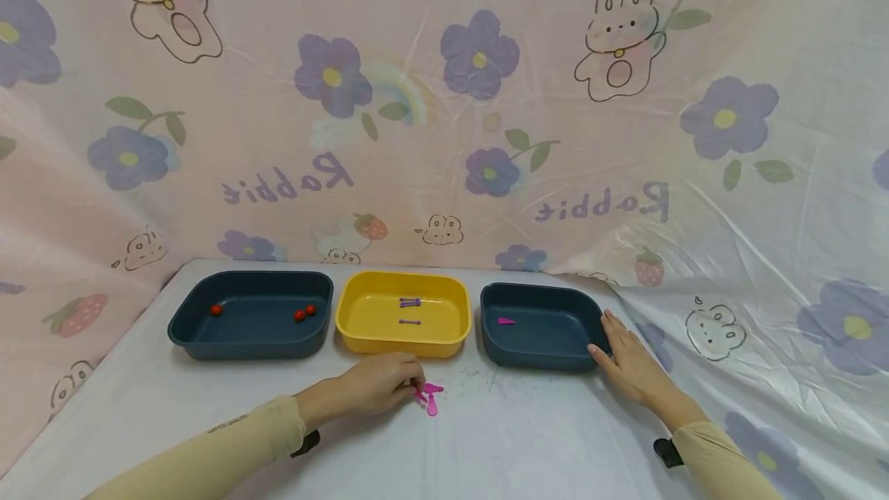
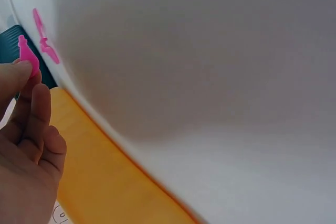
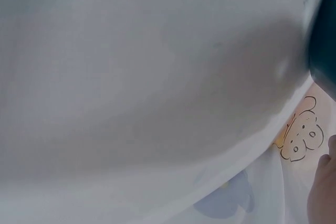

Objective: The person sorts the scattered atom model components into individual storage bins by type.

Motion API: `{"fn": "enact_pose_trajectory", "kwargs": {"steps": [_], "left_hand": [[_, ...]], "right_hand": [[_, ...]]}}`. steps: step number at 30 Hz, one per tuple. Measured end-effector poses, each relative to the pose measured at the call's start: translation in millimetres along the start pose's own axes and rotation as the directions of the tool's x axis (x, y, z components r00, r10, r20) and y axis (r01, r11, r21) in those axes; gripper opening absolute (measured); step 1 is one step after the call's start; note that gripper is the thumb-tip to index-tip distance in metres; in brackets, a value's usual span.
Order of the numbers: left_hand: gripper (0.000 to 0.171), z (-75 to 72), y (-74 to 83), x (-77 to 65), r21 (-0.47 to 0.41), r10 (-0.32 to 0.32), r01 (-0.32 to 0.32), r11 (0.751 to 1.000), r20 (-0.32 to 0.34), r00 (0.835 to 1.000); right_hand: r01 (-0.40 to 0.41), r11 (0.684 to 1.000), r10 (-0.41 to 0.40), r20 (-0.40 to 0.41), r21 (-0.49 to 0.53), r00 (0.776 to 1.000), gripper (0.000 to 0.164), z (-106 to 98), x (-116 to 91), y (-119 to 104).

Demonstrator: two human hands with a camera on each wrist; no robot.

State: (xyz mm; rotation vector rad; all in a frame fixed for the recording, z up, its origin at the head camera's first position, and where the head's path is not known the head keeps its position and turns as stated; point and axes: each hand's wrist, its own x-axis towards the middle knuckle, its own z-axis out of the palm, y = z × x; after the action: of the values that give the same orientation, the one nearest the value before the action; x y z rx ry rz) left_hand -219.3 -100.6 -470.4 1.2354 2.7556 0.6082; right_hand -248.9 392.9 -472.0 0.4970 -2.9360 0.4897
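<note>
My left hand (image 1: pixel 383 383) is over the white tabletop in front of the yellow bin (image 1: pixel 403 346). Between thumb and fingertip it pinches a small pink plastic piece (image 2: pixel 28 57), wide at one end with a narrow neck. Close by on the cloth lies another pink piece (image 1: pixel 432 405), near the fingertips in the head view. My right hand (image 1: pixel 633 367) rests against the right-hand end of a dark blue bin (image 1: pixel 542 357), fingers extended along its side and thumb near its front corner. Inside that bin is one pink piece (image 1: pixel 506 321). The right wrist view catches only part of the hand.
Another dark blue bin (image 1: pixel 250 349) stands at the left with a few small red balls (image 1: pixel 217 309) in it. Small purple rods (image 1: pixel 410 322) lie in the yellow bin. Behind the three bins hangs a patterned curtain (image 1: pixel 417 176), and the table's far edge runs just beyond them.
</note>
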Motion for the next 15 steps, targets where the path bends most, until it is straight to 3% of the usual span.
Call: {"fn": "enact_pose_trajectory", "kwargs": {"steps": [7, 15], "left_hand": [[0.01, -5.7, 11.4, 11.3, -0.025, 0.034, -0.037, 0.999, -0.095, 0.995], [0.011, -10.2, 30.1, 36.9, -0.146, -0.025, 0.003, 0.989, -0.153, 0.988]], "right_hand": [[-0.01, 1.0, 0.01, 0.013, 0.007, 1.0, 0.079, -1.6, 0.5, -2.1], [-0.013, 1.0, 0.013, 0.008, 0.006, 1.0, 0.079, -0.9, 0.6, -1.1]]}}
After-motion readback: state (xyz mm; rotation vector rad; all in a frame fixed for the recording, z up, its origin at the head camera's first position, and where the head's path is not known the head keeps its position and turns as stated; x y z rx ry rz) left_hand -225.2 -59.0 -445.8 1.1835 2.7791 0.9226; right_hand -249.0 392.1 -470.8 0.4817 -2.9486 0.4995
